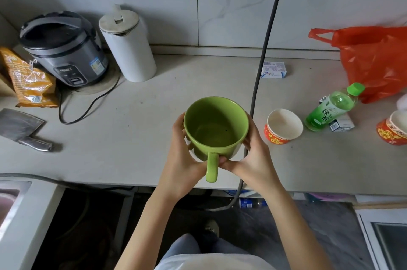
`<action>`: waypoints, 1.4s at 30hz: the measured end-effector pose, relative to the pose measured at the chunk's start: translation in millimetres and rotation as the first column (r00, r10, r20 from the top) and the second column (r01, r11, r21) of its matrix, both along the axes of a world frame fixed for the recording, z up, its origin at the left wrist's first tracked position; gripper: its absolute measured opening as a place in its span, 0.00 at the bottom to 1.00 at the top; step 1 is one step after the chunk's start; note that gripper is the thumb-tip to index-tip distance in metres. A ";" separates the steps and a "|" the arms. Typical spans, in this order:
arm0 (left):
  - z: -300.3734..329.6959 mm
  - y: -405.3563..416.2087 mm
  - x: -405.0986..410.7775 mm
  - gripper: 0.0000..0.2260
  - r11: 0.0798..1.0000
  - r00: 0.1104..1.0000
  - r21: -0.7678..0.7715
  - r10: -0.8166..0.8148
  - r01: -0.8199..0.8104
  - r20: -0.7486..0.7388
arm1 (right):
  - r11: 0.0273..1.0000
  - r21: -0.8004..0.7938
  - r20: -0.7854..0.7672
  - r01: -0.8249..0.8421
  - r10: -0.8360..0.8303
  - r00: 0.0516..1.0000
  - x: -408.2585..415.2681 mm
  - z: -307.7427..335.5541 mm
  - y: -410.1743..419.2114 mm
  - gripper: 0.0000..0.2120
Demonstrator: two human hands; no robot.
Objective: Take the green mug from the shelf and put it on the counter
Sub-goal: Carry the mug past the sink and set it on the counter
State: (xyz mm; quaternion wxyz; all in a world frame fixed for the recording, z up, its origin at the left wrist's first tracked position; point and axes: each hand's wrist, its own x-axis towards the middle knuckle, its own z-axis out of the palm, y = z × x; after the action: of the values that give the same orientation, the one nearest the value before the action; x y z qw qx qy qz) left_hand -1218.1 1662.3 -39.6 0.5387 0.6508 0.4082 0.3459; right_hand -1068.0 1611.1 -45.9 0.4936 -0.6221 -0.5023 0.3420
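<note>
The green mug [215, 126] is upright and empty, over the front middle of the pale counter [132, 133], its handle pointing toward me. My left hand [182, 155] cups the mug's left side and my right hand [253, 157] cups its right side, thumbs near the handle. Whether the mug's base touches the counter is hidden by my hands. No shelf is in view.
A rice cooker [66, 49], white kettle [127, 45] and orange snack bag [28, 80] stand at the back left, a cleaver [22, 129] at the left. Paper cup [283, 125], green tea bottle [332, 107], small boxes and a red plastic bag [374, 60] sit right. A dark cable [259, 71] hangs beside the mug.
</note>
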 end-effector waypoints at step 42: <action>-139.4 174.4 58.6 0.50 0.996 0.962 0.027 -0.079 0.090 -0.260 | 0.988 -0.114 0.096 0.102 -0.092 0.991 49.0 -137.2 157.8 0.47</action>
State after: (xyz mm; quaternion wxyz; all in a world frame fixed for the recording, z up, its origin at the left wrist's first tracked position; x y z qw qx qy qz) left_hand -1159.6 1836.7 -178.9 0.4824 0.7175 0.4399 0.2428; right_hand -1019.0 1768.9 -183.2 0.4487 -0.6889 -0.4719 0.3184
